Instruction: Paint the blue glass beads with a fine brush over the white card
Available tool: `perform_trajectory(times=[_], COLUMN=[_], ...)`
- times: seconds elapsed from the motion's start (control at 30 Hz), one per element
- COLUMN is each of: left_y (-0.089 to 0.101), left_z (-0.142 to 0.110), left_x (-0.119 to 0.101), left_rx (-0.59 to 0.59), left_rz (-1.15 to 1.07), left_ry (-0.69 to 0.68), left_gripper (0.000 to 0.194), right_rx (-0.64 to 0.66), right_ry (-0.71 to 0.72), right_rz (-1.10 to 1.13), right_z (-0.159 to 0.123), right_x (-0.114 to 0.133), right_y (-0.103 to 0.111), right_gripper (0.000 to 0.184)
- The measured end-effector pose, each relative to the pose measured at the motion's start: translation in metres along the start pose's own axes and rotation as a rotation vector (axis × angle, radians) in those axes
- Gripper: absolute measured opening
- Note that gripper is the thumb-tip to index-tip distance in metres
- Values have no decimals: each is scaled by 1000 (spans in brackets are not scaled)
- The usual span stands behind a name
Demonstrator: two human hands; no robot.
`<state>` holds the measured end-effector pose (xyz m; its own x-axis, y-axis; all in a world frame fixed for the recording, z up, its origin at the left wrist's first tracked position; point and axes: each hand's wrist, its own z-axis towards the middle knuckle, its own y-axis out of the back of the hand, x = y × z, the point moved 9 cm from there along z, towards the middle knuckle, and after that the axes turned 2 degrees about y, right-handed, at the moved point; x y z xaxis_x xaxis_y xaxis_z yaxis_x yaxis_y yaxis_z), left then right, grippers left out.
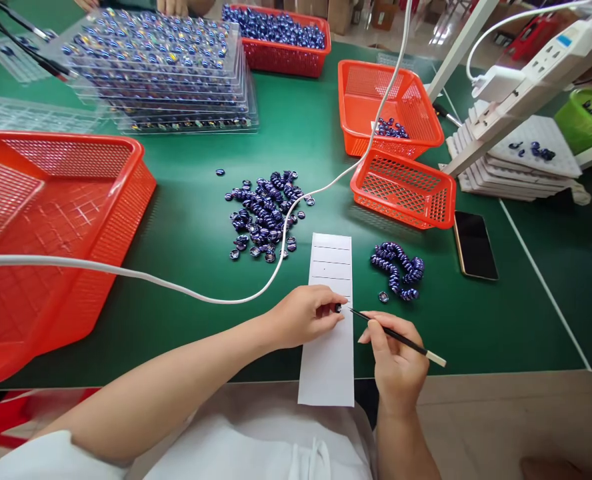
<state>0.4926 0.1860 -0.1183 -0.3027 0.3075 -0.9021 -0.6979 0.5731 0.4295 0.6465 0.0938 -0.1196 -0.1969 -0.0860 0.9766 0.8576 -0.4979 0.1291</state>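
Observation:
Between the thumb and fingers of my left hand (309,315) is a small dark bead-like piece (339,308), held over a white paper strip (329,363) marked with lines. My right hand (399,360) grips a thin black brush-like tool (401,338) with a pale end, its tip pointing at that piece; whether they touch I cannot tell. Beyond my left hand lies a loose pile of shiny blue-purple pieces (263,213). Rows of similar pieces (399,267) lie right of the strip, with a single piece (383,297) beside them.
A white cable (211,300) crosses the table in front of the pile. Red baskets (126,193) stand left, right (403,190) and at the back. Stacked clear trays (176,100) hold many pieces. A phone (476,245) and a power strip (541,63) are at right. Another person's hands (173,7) show behind.

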Motion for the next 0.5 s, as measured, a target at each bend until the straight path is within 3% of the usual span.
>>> perform_trajectory(times=[0.2,0.5], left_y=[-1,-4], left_z=[-1,-1], left_x=[-2,-3], left_rx=[1,-6], left_rz=[14,77], left_ry=[-26,-37], left_gripper=[27,26], right_rx=[65,54], right_ry=[-6,-31], right_rz=[-68,-155], right_z=[-1,1], right_x=[-2,-2], right_y=[-4,-4], right_gripper=[7,8])
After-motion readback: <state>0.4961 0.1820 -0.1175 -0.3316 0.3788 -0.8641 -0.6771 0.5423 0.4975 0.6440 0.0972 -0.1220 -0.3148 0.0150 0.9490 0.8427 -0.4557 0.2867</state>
